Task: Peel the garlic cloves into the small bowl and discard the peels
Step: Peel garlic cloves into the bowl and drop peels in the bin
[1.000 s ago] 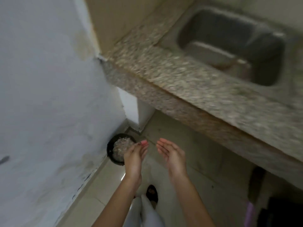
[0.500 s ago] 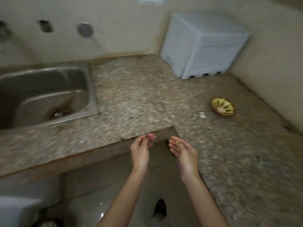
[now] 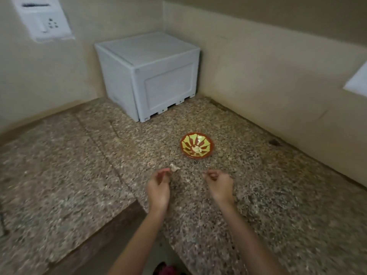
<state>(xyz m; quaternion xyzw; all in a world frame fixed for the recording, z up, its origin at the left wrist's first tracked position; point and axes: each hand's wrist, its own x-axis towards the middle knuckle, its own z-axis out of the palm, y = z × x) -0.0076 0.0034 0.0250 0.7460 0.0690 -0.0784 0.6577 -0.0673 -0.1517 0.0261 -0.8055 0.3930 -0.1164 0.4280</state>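
Two hands [image 3: 158, 186] [image 3: 219, 185] hover by one bowl [image 3: 186, 141], one garlic piece [image 3: 174, 167].

Motion blur softens the left hand [image 3: 158, 187] and the right hand [image 3: 219, 185]. It is unclear whether the left touches the pale scrap [image 3: 174, 167] just beyond it, whether that scrap is peel or clove, or whether the curled right pinches anything. The pale bits [image 3: 197, 149] in the small bowl [image 3: 196, 157] are too small to identify. The bottom edge cuts off the 2 forearms and something pink [image 3: 167, 270]; the right edge cuts a white panel [image 3: 357, 82].
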